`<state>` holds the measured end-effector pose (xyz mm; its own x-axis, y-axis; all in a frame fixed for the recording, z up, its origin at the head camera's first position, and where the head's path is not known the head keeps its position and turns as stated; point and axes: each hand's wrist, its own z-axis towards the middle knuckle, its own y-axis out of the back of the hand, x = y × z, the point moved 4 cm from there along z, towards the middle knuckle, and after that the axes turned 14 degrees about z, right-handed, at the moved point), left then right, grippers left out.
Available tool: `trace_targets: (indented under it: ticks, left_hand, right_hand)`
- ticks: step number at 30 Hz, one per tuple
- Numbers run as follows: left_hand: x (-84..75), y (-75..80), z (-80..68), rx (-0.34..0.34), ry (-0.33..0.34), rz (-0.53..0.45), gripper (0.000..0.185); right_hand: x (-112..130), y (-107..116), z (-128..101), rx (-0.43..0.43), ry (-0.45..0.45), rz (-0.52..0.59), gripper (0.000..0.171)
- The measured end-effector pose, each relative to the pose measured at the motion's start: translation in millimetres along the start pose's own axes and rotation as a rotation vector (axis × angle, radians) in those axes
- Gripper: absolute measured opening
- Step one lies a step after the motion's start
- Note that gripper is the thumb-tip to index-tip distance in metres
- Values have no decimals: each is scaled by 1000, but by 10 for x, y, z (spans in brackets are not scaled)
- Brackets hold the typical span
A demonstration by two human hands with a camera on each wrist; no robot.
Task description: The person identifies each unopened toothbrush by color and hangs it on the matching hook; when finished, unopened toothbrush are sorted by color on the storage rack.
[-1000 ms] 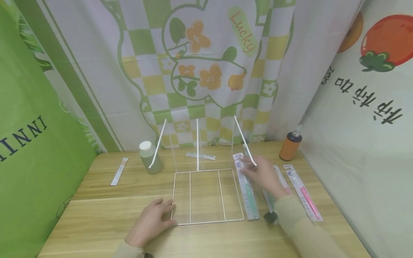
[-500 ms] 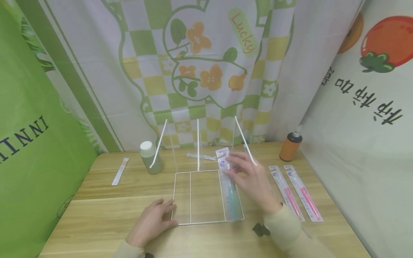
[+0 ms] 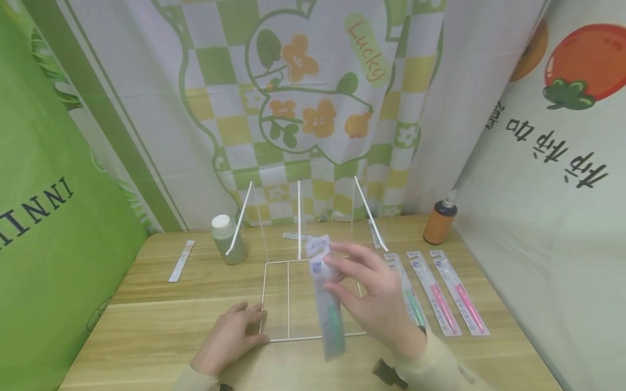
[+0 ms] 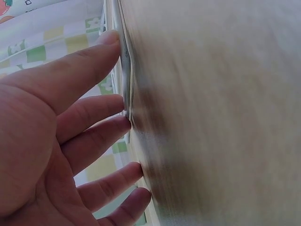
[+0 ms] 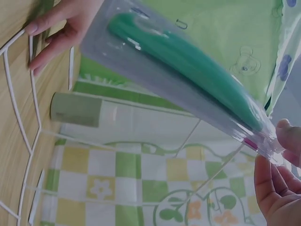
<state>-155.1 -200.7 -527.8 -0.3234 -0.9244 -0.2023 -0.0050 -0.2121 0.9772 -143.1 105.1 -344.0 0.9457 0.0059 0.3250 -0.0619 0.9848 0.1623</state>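
My right hand (image 3: 371, 296) pinches the upper part of a packaged toothbrush (image 3: 326, 304), held over the white wire rack (image 3: 288, 298). The right wrist view shows the toothbrush's green handle through clear plastic, tilted, with thumb and fingers at one end of the pack. My left hand (image 3: 230, 331) rests at the rack's near left corner. In the left wrist view, its thumb and fingertips (image 4: 136, 169) spread along the rack's edge and the tabletop, fingers nearly straight. Three more packaged toothbrushes lie right of the rack: one green (image 3: 411, 298), two pink (image 3: 442, 298).
A grey-green bottle with a white cap (image 3: 230, 244) stands behind the rack's left side. At the back right is an orange bottle (image 3: 438, 225). Thin white packets lie at left (image 3: 182, 262) and behind the rack. The rack's upright wires (image 3: 300, 217) rise before a curtain.
My right hand has lifted the green packaged toothbrush from the table right of the rack and carried it left over the rack's base. The left hand has stayed put.
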Motion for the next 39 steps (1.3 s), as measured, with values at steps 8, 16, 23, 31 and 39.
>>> trace_targets:
  ticks: [8,16,23,31,39]
  left_hand:
    - [-12,13,-12,-6,2,1,57]
    - [-3,16,-5,-15,-6,-8,56]
    - [-1,10,-1,-13,-6,6,57]
    - [-12,23,1,-14,-16,13,56]
    - [-6,22,-4,1,-3,6,56]
  right_hand:
    - [114,-132,34,35,52,86,29]
    - [76,-246,41,46,90,111,27]
    - [-5,-275,27,61,72,71,28]
    - [-160,-289,8,79,29,-12,36]
    - [-439,-334,9,80,-64,-58,46]
